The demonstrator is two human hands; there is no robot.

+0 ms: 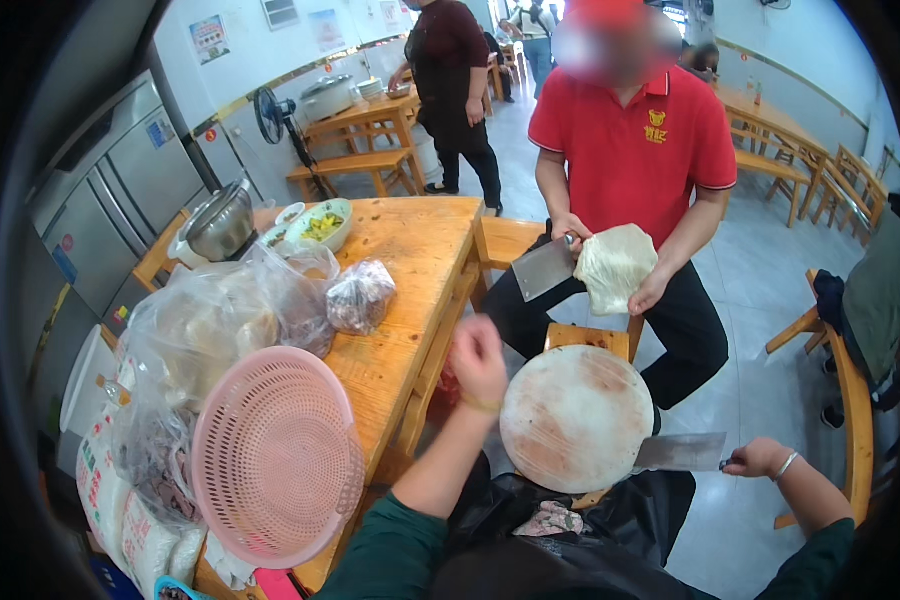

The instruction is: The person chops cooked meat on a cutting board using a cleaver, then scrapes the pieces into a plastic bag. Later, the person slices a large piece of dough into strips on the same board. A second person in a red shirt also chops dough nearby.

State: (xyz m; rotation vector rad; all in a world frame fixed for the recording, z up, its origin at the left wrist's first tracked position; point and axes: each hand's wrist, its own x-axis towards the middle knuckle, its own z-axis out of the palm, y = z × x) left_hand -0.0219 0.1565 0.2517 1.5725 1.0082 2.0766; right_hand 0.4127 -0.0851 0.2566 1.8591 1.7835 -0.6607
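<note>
My right hand (761,457) grips the handle of a cleaver (679,452). The blade lies level, with its far end against the right edge of a round white cutting board (577,420). Reddish-brown stains and cut marks cover the board, and nothing lies on it. To its left, my left hand (480,358) is raised near the table edge, blurred, with its fingers curled in and nothing seen in it. Across the board sits a person in a red shirt (630,142), holding another cleaver (544,268) and a pale, flat, wrinkled piece of food (616,266).
On the wooden table (420,247) at left are a pink plastic colander (281,457), bulging plastic bags (202,319), a bowl of green vegetables (334,225) and a metal pot (221,221). A wooden bench (855,420) stands at right. Another person (454,82) stands farther back.
</note>
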